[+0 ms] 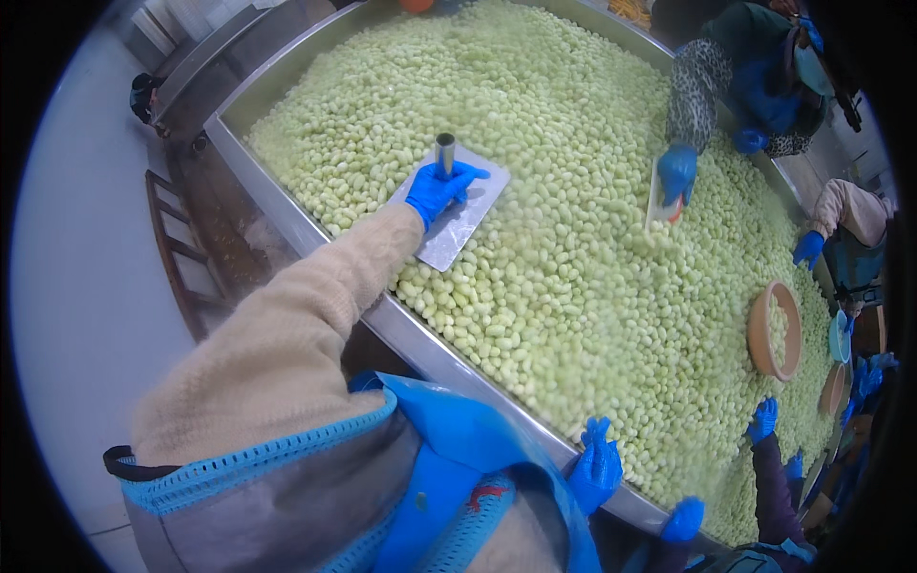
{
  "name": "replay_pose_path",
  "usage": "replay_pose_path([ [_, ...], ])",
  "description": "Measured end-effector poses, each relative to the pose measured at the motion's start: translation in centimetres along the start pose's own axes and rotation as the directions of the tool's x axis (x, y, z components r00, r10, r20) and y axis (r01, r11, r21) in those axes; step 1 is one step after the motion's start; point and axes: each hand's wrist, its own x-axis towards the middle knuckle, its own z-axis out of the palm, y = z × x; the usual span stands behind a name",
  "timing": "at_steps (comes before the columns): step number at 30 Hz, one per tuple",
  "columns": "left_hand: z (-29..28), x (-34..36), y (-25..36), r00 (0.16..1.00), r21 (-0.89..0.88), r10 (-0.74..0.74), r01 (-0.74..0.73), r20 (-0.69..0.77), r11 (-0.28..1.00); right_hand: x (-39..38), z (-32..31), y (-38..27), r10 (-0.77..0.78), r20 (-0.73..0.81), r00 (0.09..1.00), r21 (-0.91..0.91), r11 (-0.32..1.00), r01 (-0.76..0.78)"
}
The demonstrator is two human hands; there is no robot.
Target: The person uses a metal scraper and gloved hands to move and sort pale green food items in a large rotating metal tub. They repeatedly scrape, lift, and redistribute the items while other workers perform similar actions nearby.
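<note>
One left grip (436, 195), wrapped round metal handle (445, 151)

Handled metal plate (466, 220) | grey, flat | over heaped pale-green oval pieces (544, 286)

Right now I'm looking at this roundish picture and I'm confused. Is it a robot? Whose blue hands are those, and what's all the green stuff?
No robot, just a person! Their camera sits on their head, looking down, and its wide lens bends straight edges. Their blue-gloved left hand holds a flat metal tool by its upright handle. Their right hand is near the edge of a big metal bin; I can't tell if it holds anything. The bin is full of pale green oval pieces. Other blue hands, like the one at upper right, belong to co-workers.
</note>
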Motion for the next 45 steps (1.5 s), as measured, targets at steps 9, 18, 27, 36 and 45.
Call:
replay_pose_path([
  [9, -7.0, 1.2, 9.8, 0.833, -0.029, 0.383, -0.429, -0.399, 0.903, -0.2, -0.1, 0.5, -0.063, -0.029, 0.998, -0.073, 0.995, 0.061],
  [18, -11.3, 2.0, -1.8, 0.960, 0.059, 0.071, -0.057, -0.272, 0.997, 3.3, -1.4, -1.6, 0.097, 0.442, 0.892, -0.213, 0.977, -0.001],
  [27, -13.0, 3.0, -2.5, 0.975, 0.099, 0.061, -0.041, -0.215, 0.994, 10.8, 9.8, -6.1, -0.412, 0.805, 0.426, 0.091, 0.796, 0.598],
  [36, -11.1, -7.9, -0.2, 0.809, 0.132, 0.313, -0.286, -0.497, 0.949, 11.4, 11.3, -4.4, -0.351, 0.905, 0.241, 0.059, 0.663, 0.746],
  [45, 0.2, -12.3, 1.4, 0.818, 0.220, 0.542, -0.502, -0.193, 0.837, 14.5, 3.2, 8.0, -0.343, 0.674, 0.654, -0.244, 0.733, 0.636],
])
